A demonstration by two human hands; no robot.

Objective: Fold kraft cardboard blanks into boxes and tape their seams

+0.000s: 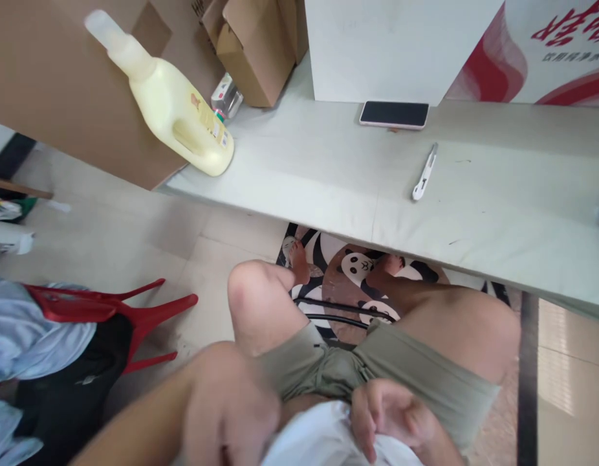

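Observation:
My left hand (231, 404) is blurred at the lower middle, beside a white cloth (328, 437) that lies over my lap; its fingers are smeared and whatever they hold cannot be made out. At the cloth's right side, my right hand (389, 414) has its fingers loosely curled and apart, palm partly up, with nothing visible in it. On the table, away from both hands, lie a white box cutter (425, 173) and a dark-screened phone (394, 114).
A pale yellow bottle (178, 116) stands at the left end of the table (319, 175). Behind are cardboard boxes (261, 52) and a white box (381, 52). A red chair (149, 317) with clothes is at left. My knees are below the table edge.

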